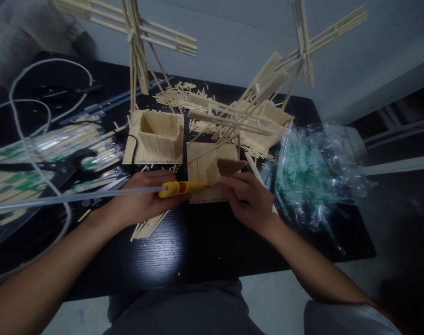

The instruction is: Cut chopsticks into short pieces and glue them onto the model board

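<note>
My left hand is wrapped round a yellow glue gun, and a long translucent glue stick trails from its back end. The nozzle points right, at the foot of a small wall of wooden sticks standing on a flat stick base. At that wall's near end, my right hand has its fingers pinched together. Whatever lies between those fingertips is hidden. Left of this piece, a second stick base carries an open stick box and a tall windmill-like cross of sticks.
Loose sticks lie by my left hand, with cut bits scattered farther back. Bagged sticks, pliers and a white cable crowd the left. Plastic wrapping sits right; another stick model stands behind.
</note>
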`<state>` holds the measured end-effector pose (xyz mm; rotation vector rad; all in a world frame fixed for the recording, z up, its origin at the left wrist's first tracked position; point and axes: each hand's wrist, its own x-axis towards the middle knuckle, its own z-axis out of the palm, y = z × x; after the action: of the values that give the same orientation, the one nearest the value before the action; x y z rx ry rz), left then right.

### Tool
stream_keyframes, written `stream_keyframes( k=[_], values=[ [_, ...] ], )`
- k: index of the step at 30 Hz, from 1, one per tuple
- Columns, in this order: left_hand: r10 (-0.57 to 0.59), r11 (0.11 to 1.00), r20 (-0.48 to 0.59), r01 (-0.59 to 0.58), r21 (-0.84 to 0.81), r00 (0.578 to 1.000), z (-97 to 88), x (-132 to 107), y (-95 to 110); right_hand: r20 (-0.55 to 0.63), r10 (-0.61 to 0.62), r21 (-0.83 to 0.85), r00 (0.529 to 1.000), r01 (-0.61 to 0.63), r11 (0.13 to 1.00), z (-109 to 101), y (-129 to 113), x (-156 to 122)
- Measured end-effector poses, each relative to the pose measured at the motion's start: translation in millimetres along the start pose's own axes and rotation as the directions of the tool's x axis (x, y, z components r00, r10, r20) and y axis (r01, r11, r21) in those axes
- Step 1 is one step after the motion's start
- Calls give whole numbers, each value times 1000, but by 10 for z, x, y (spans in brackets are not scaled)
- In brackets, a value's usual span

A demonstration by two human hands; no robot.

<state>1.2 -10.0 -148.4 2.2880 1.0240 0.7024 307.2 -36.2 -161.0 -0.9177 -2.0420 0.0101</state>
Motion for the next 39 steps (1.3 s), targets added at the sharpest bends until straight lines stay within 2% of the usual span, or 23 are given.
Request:
stream_keyframes(
  k=[6,11,16,18,20,23,25,28,29,30,34,39],
  values=[
    [-53,999,-106,54,8,993,70,7,-39,17,5,-22,1000,-5,1000,-7,-9,-9],
    [-102,993,-175,109,33,979,80,6,-58,-20,3,4,1000,-3,1000,14,-16,27],
    [-126,990,-257,137,26,958,99,8,-73,-56,-5,0,998,5,1000,-99,-56,106],
    [-141,989,-259,148,4,956,114,8,-72,-16,-6,-14,1000,5,1000,-168,-158,120],
    [-156,988,-258,156,-20,954,127,8,-70,109,-20,38,994,16,999,-187,-330,116],
    [-165,986,-266,164,-26,950,131,8,-68,283,-100,219,954,37,975,-58,-658,98],
    [-160,987,-275,163,-11,948,125,8,-66,351,-213,247,912,129,960,111,-855,104],
    [-130,991,-299,135,-3,945,110,7,-61,550,-333,239,766,238,941,364,-1039,149],
    [-118,992,-307,122,-4,944,107,5,-62,600,-336,223,726,252,942,427,-1069,163],
    [-108,994,-313,113,-2,944,107,3,-65,626,-334,206,705,264,942,475,-1087,171],
    [-87,993,-311,107,49,946,123,-13,-102,635,-299,147,712,268,952,534,-1089,127],
    [-69,993,-292,94,75,954,132,-22,-130,673,-233,87,703,237,968,446,-1038,52]
  ],
)
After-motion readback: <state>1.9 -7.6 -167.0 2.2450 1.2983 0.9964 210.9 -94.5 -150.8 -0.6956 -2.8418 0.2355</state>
